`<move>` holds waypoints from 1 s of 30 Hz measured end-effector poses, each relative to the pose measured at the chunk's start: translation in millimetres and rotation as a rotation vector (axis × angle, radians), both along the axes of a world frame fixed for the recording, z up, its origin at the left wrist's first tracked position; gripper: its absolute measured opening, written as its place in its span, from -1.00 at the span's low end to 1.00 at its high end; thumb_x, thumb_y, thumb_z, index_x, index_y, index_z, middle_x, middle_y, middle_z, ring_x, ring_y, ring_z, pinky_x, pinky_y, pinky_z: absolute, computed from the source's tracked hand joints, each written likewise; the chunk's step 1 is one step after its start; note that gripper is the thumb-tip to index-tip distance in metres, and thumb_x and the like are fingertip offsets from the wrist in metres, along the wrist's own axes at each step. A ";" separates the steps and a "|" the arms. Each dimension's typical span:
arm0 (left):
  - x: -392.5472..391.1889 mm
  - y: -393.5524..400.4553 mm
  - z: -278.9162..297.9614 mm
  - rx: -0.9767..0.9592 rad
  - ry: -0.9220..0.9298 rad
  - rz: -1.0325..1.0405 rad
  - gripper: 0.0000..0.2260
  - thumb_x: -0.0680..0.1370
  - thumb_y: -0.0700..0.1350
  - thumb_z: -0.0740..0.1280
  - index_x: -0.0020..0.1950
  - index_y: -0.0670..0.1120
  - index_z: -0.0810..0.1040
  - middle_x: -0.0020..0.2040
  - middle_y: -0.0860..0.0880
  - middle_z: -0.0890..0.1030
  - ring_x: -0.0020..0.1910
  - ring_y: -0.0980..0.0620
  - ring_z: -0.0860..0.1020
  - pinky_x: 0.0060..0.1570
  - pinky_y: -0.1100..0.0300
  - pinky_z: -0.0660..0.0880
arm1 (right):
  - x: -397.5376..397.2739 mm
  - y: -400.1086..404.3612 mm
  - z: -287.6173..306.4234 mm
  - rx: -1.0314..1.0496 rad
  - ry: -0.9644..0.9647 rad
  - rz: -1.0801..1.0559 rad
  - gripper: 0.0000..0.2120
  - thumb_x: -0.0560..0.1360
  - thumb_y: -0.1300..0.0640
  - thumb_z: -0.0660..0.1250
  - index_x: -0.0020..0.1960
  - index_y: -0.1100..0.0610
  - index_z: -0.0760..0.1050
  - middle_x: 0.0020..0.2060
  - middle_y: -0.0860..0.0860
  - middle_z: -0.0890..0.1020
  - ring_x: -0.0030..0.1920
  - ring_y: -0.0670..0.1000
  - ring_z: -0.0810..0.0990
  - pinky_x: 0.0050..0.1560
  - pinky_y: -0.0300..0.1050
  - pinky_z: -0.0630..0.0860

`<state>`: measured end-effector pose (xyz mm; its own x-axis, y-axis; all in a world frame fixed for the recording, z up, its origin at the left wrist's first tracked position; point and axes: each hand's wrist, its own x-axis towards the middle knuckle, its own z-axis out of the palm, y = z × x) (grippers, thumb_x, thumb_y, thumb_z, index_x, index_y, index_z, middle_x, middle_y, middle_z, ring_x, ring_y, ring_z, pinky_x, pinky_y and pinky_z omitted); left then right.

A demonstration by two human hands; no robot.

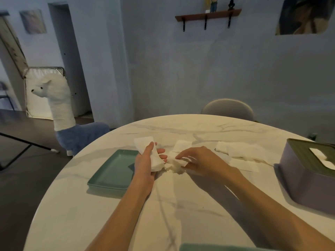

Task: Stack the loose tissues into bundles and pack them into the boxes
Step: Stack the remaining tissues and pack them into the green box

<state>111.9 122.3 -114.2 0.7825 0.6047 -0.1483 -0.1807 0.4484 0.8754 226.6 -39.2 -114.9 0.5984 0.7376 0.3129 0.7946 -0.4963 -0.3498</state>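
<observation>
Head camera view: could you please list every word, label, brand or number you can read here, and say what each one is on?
No text can be read in this view.
Tissue box: no visible label or brand.
Green tray: plain.
Tissues in the left hand: blank.
Wall pictures: too blurred to show any lettering.
Figurines on the shelf: too small to tell.

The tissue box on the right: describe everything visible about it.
The tissue box is a lavender, plastic-looking rectangular container with rounded corners, topped by a ribbed olive-green lid. A white tissue shows through the lid's slot. It stands upright on the marble-patterned table near its right edge, partly cut off by the frame. Neither hand touches it; loose tissues lie just to its left, apart from it.
</observation>
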 end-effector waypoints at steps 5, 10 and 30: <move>2.2 2.8 0.1 0.009 -0.001 -0.005 -0.81 0.65 0.04 0.33 0.16 -0.02 0.63 -0.11 -0.06 0.75 -0.24 -0.03 0.66 0.00 -0.07 0.63 | 6.1 -7.9 1.3 0.134 0.077 -0.060 -0.83 0.60 0.01 0.36 0.05 -0.03 0.73 -0.05 -0.07 0.72 -0.03 -0.05 0.65 0.07 -0.07 0.54; 0.2 0.0 -0.4 0.031 0.024 -0.017 -0.81 0.66 0.06 0.31 0.14 0.00 0.64 -0.15 -0.04 0.75 -0.24 -0.04 0.63 0.10 -0.07 0.57 | 7.7 -24.2 24.9 0.399 0.123 -0.143 -0.90 0.61 0.06 0.37 0.03 -0.03 0.67 -0.15 -0.11 0.67 -0.11 -0.08 0.62 -0.16 -0.38 0.45; -9.8 -39.5 6.9 -0.370 -0.247 -0.553 -0.42 0.60 0.31 0.28 0.38 -0.11 0.62 0.34 -0.24 0.61 0.33 -0.29 0.57 0.36 -0.26 0.45 | -32.5 -9.4 68.2 0.351 0.704 -0.271 -0.52 0.61 -0.30 0.15 0.21 0.06 0.54 0.15 -0.02 0.61 0.17 0.08 0.56 0.26 0.06 0.54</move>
